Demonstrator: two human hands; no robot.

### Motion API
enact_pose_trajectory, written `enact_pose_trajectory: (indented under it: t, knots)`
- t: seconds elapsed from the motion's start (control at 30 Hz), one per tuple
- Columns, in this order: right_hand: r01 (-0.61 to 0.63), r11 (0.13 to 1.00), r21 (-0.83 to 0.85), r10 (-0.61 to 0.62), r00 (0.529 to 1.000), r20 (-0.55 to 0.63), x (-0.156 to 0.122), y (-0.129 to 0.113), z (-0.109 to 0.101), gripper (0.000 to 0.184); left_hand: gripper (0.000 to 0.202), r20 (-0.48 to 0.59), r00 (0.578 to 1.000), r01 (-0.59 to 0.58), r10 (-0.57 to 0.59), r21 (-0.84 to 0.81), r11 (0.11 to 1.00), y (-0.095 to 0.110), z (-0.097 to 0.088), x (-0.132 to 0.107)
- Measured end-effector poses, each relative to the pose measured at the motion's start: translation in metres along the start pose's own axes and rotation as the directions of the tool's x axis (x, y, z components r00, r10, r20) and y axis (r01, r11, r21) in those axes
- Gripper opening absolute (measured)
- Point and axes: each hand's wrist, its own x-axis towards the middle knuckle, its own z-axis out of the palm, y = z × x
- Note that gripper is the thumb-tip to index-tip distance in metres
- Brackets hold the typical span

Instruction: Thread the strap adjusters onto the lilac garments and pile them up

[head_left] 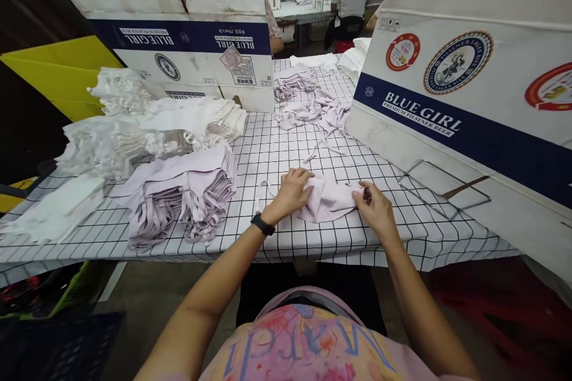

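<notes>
A pale lilac cloth piece point(330, 199) lies partly folded on the checked tablecloth in front of me, with a thin strap trailing out at its left. My left hand point(292, 191) has its fingers curled over the cloth's left end, thumb against a fold. At the right edge, my right hand point(374, 207) pinches the same cloth between thumb and fingers. To the left sits a thick stack of lilac cloth pieces point(187, 184) with looped straps hanging over its front. More lilac pieces point(315, 110) lie in a loose heap beyond my hands.
White cloth piles point(111, 140) stand at the back left. Printed cardboard panels rise behind them point(192, 65) and along the right side point(447, 80), where a wire frame point(444, 189) leans low. The table's front edge point(313, 255) is close to me. People sit at another table beyond.
</notes>
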Motion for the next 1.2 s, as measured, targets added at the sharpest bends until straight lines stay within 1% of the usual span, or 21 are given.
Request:
enact_pose_trajectory:
  t: [0.1, 0.17, 0.2, 0.3, 0.37, 0.43, 0.5, 0.53, 0.6, 0.63, 0.7, 0.77, 0.87, 0.93, 0.97, 1.0, 1.03, 1.1, 1.2]
  knots:
    - [0.000, 0.999, 0.041, -0.004, 0.997, 0.083, 0.000, -0.010, -0.004, 0.037, 0.035, 0.147, 0.989, -0.012, 0.006, 0.043, 0.999, 0.000, 0.002, 0.021]
    - [-0.003, 0.997, 0.077, -0.003, 0.996, 0.088, -0.004, -0.015, -0.008, 0.031, 0.034, 0.189, 0.982, -0.020, 0.007, 0.068, 0.997, 0.000, 0.002, 0.026]
    - [-0.010, 0.995, 0.095, 0.003, 0.997, 0.071, -0.007, -0.016, -0.010, 0.028, 0.031, 0.183, 0.983, -0.027, 0.013, 0.072, 0.997, 0.000, 0.001, 0.026]
    - [-0.058, 0.985, 0.161, 0.061, 0.998, -0.011, -0.016, -0.015, -0.018, 0.024, 0.019, 0.118, 0.993, -0.015, 0.008, 0.061, 0.998, 0.000, -0.007, 0.018]
    - [-0.099, 0.973, 0.210, 0.112, 0.992, -0.051, -0.021, -0.011, -0.023, 0.025, 0.017, 0.084, 0.996, 0.022, -0.026, 0.046, 0.999, 0.001, -0.015, 0.011]
    - [-0.128, 0.969, 0.210, 0.146, 0.987, -0.072, -0.024, -0.006, -0.025, 0.027, 0.016, 0.080, 0.996, 0.042, -0.043, 0.017, 0.999, 0.000, -0.023, 0.003]
    - [-0.099, 0.985, 0.142, 0.113, 0.989, -0.095, -0.025, -0.002, -0.025, 0.027, 0.016, 0.086, 0.996, 0.037, -0.036, -0.018, 0.999, 0.000, -0.029, -0.004]
    - [-0.056, 0.994, 0.091, 0.065, 0.992, -0.106, -0.025, -0.001, -0.023, 0.027, 0.016, 0.090, 0.995, 0.034, -0.031, -0.032, 0.999, 0.000, -0.031, -0.007]
    - [0.071, 0.997, -0.007, -0.071, 0.992, -0.105, -0.023, -0.002, -0.018, 0.029, 0.018, 0.095, 0.995, 0.034, -0.030, -0.048, 0.998, 0.000, -0.034, -0.011]
    - [0.135, 0.990, -0.039, -0.138, 0.987, -0.084, -0.022, -0.005, -0.014, 0.031, 0.018, 0.095, 0.995, 0.035, -0.029, -0.056, 0.998, 0.001, -0.034, -0.012]
    - [0.234, 0.970, -0.063, -0.235, 0.972, -0.005, -0.019, -0.014, -0.005, 0.036, 0.016, 0.088, 0.996, 0.024, -0.017, -0.077, 0.997, 0.003, -0.035, -0.014]
    - [0.301, 0.953, -0.044, -0.295, 0.951, 0.095, -0.014, -0.027, 0.005, 0.038, 0.014, 0.070, 0.998, 0.002, 0.005, -0.101, 0.995, 0.006, -0.035, -0.015]
    - [0.367, 0.930, 0.022, -0.361, 0.900, 0.243, -0.009, -0.047, 0.015, 0.036, 0.012, 0.045, 0.998, -0.039, 0.046, -0.145, 0.989, 0.010, -0.037, -0.016]
    - [0.371, 0.926, 0.076, -0.376, 0.879, 0.293, -0.008, -0.060, 0.014, 0.026, 0.010, 0.025, 0.997, -0.063, 0.069, -0.178, 0.982, 0.010, -0.040, -0.018]
    - [0.359, 0.927, 0.109, -0.375, 0.875, 0.307, -0.008, -0.065, 0.012, 0.022, 0.010, 0.016, 0.997, -0.071, 0.076, -0.192, 0.979, 0.010, -0.043, -0.019]
    - [0.338, 0.929, 0.149, -0.368, 0.873, 0.319, -0.009, -0.071, 0.008, 0.022, 0.010, 0.010, 0.997, -0.076, 0.079, -0.204, 0.976, 0.010, -0.045, -0.020]
    - [0.311, 0.930, 0.196, -0.361, 0.870, 0.336, -0.011, -0.077, 0.004, 0.024, 0.011, 0.006, 0.997, -0.077, 0.080, -0.216, 0.973, 0.010, -0.048, -0.021]
    - [0.257, 0.918, 0.302, -0.365, 0.847, 0.386, -0.016, -0.087, -0.006, 0.029, 0.012, 0.010, 0.996, -0.083, 0.088, -0.255, 0.963, 0.011, -0.053, -0.023]
    - [0.198, 0.870, 0.452, -0.403, 0.814, 0.418, -0.024, -0.100, -0.017, 0.031, 0.010, 0.012, 0.993, -0.106, 0.117, -0.334, 0.937, 0.019, -0.060, -0.026]
